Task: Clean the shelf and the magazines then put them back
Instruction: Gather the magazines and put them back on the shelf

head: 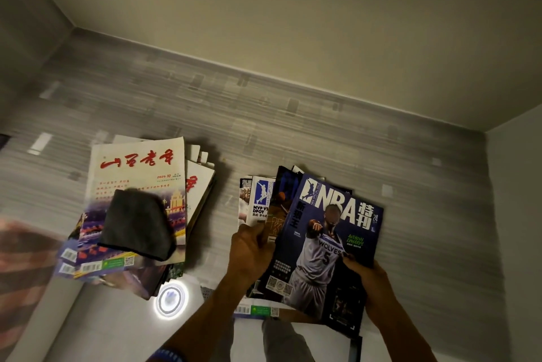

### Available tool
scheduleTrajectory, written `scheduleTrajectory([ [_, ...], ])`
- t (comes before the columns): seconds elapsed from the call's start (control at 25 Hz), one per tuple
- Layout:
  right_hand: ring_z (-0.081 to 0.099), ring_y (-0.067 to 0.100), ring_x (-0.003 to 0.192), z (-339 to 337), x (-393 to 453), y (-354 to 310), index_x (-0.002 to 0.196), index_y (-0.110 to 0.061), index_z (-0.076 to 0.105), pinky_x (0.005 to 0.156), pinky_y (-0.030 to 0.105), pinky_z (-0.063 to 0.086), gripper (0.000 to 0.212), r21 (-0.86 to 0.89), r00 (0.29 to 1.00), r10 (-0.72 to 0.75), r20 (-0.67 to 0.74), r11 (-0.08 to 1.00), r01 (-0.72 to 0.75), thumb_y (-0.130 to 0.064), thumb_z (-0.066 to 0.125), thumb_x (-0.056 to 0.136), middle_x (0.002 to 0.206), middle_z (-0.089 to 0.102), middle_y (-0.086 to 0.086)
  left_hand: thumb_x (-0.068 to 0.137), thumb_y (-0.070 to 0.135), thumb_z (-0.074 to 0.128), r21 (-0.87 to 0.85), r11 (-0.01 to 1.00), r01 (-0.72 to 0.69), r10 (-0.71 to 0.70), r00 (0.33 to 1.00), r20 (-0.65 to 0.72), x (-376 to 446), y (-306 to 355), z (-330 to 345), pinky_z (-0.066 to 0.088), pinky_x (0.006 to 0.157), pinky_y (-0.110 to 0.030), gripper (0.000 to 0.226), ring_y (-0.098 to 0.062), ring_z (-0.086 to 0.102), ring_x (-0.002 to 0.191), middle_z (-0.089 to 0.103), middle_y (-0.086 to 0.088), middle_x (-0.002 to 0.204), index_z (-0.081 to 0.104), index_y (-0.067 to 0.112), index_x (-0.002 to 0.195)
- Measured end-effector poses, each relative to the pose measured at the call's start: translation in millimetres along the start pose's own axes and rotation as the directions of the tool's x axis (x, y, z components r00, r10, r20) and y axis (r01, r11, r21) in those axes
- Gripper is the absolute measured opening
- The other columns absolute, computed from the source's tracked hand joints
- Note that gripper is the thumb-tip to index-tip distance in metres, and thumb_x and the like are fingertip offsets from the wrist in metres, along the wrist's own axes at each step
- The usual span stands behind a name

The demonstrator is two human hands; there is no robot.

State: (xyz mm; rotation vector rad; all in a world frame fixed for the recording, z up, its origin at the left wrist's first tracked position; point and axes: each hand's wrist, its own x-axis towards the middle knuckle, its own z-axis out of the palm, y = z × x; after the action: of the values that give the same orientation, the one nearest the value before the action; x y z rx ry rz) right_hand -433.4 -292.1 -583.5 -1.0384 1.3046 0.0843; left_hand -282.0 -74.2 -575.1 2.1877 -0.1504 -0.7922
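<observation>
We've got both hands on the NBA magazine (331,241) at lower right: left hand (250,250) pinching its left edge, right hand (371,282) closed on its bottom corner. Best to square it with the pile (258,200) beneath before setting it down. Cover reads "NBA", "WOLVES 5". The cloth (136,224) sits on the left stack (137,203), dated "2025 10".

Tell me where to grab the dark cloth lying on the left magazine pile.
Pinch the dark cloth from above at its raised, bunched top edge, coming in from the free left side. It lies limp and folded on the red-titled magazine, so a top pinch lifts it without dragging the cover.
</observation>
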Motion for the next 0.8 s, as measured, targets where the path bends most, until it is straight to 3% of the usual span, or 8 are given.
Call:
scheduleTrajectory([
  [0.12,0.070,0.037,0.092,-5,-2,-1,0.115,-0.013,0.063,0.090,0.055,0.051,0.045,0.029,0.997,0.063,0.049,0.997,-0.065,-0.011,0.077,0.073,0.103,0.073,0.014,0.086,0.028,0.067,0.249,0.968,-0.012,0.038,0.995,-0.098,-9,-8,12,0.042,0.102,-0.039,0.047,-0.032,0.041,0.127,0.038,-0.007,0.143,0.052,0.028,0.131],
  [0.2,0.070,0.038,0.092,-7,-5,-1,0.113,-0.011,0.064,0.089,0.053,0.052,0.043,0.029,0.996,0.077,0.053,0.997,-0.078,-0.008,0.077,0.072,0.102,0.073,0.015,0.085,0.031,0.067,0.257,0.966,-0.009,0.042,0.991,-0.124,-13,-7,13,0.040,0.105,-0.041,0.049,-0.032,0.037,0.130,0.035,-0.007,0.145,0.051,0.030,0.131],
  [0.32,0.070,0.036,0.091,-5,-5,3,0.117,-0.010,0.063,0.088,0.052,0.053,0.046,-0.004,1.000,0.011,-0.002,1.000,-0.011,-0.001,0.075,0.073,0.101,0.073,0.014,0.071,0.047,0.073,0.061,0.995,0.079,-0.072,0.991,-0.117,-6,-3,-2,0.054,0.088,-0.042,0.058,-0.020,0.060,0.104,0.057,0.000,0.119,0.043,0.036,0.119],
  [0.4,0.068,0.035,0.093,1,-6,4,0.121,-0.012,0.059,0.088,0.053,0.053,0.051,0.017,1.000,-0.018,-0.018,1.000,0.018,0.003,0.073,0.074,0.104,0.071,0.013,0.069,0.029,0.084,-0.217,0.958,0.189,-0.201,0.979,-0.038,0,5,-7,0.059,0.075,-0.037,0.061,-0.014,0.067,0.081,0.067,0.001,0.098,0.044,0.029,0.114],
  [0.48,0.067,0.035,0.093,9,-11,2,0.121,-0.013,0.055,0.083,0.050,0.053,0.054,0.048,1.000,-0.013,-0.013,0.999,0.013,0.005,0.071,0.074,0.106,0.069,0.013,0.069,0.018,0.085,-0.262,0.942,0.208,-0.189,0.977,0.097,0,20,3,0.054,0.064,-0.013,0.052,-0.004,0.062,0.070,0.067,0.009,0.085,0.053,0.023,0.109],
  [0.56,0.066,0.036,0.092,13,-13,0,0.122,-0.012,0.052,0.075,0.045,0.053,0.055,0.085,1.000,0.003,-0.008,0.996,-0.003,0.008,0.069,0.074,0.107,0.067,0.015,0.068,0.014,0.086,-0.312,0.928,0.205,-0.182,0.978,0.103,-3,35,9,0.047,0.061,-0.004,0.043,-0.004,0.062,0.076,0.064,0.014,0.086,0.057,0.023,0.099],
  [0.72,0.065,0.041,0.089,18,-20,-10,0.125,-0.005,0.051,0.069,0.042,0.052,0.062,0.165,1.000,0.030,0.007,0.986,-0.031,0.019,0.063,0.069,0.106,0.065,0.024,0.066,0.001,0.083,-0.564,0.786,0.254,-0.167,0.965,0.201,-12,34,-12,0.055,0.090,-0.042,0.040,-0.029,0.068,0.100,0.074,-0.009,0.101,0.069,0.010,0.102],
  [0.8,0.067,0.044,0.088,24,-27,-25,0.124,0.000,0.056,0.075,0.046,0.053,0.066,0.223,0.996,0.000,0.089,0.975,-0.020,0.015,0.065,0.060,0.104,0.067,0.027,0.063,-0.001,0.082,-0.654,0.721,0.228,-0.075,0.964,0.254,-22,39,-35,0.054,0.090,-0.047,0.043,-0.035,0.067,0.104,0.072,-0.016,0.106,0.071,0.007,0.104],
])
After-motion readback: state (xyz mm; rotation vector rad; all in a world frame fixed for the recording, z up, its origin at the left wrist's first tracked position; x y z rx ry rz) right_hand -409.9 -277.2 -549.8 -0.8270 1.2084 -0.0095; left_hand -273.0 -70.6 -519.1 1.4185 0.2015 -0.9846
